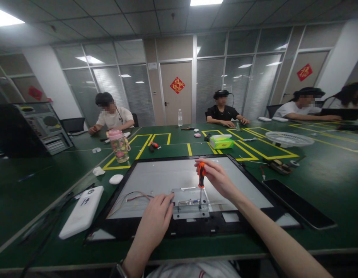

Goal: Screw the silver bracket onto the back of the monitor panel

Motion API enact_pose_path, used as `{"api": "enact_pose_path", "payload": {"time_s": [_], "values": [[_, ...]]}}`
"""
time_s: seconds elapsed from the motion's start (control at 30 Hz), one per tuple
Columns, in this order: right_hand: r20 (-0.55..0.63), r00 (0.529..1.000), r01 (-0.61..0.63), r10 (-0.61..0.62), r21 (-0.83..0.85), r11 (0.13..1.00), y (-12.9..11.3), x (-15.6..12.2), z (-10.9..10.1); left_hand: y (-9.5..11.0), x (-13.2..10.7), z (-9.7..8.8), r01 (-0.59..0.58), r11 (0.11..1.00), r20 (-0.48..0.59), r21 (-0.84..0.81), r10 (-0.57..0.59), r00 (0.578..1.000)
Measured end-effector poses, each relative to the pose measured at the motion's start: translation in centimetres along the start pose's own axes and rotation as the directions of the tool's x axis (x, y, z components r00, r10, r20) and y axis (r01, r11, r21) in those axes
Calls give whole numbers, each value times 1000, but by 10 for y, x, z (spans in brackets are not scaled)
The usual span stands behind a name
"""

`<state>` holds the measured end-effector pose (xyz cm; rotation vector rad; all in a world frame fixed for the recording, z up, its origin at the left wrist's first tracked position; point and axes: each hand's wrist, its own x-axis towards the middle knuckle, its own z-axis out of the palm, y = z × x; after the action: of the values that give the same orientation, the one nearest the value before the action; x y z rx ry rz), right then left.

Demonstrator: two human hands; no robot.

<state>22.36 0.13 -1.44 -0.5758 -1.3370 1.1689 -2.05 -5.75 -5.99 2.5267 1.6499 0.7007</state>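
Note:
An orange and black screwdriver point(201, 175) stands nearly upright in my right hand point(218, 177), its fingers closed round the handle. The tip points down at the right side of a metal bracket point(179, 213) with small parts in its middle. Resting at the bracket's left edge is my left hand point(158, 212), fingers stretched out and close together. The bracket lies on a flat display panel point(155, 170) with a black frame, flat on the green table. Thin wires point(137, 194) run across the panel to the left of the bracket. Whether the tip touches a screw is too small to tell.
Left of the panel are a white phone-shaped device point(83, 212), a white oval case point(116, 179) and a pink-lidded bottle point(118, 146). A black phone point(297, 202) lies right. Beyond are a green tissue pack point(222, 142) and a white round grille point(289, 138). Several people sit across the table.

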Motion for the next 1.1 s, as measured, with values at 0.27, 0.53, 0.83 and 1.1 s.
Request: {"api": "enact_pose_path", "payload": {"time_s": [0.27, 0.53, 0.83, 1.1], "values": [[42, 998, 42, -40, -57, 997, -1, 0, 1, 1, -1, -2, 2, 1000, 0, 2, -2, 1000], [59, 998, 7, -9, 43, 999, -2, 0, 2, 2, 0, -2, -1, 1000, 15, 12, 1, 1000], [34, 999, 25, -24, -31, 999, -2, 1, 0, 2, 0, -4, 1, 1000, 19, 10, -1, 1000], [55, 998, -36, 31, 107, 994, -10, 0, 2, 0, 1, 0, -12, 1000, 0, 17, 12, 1000]]}}
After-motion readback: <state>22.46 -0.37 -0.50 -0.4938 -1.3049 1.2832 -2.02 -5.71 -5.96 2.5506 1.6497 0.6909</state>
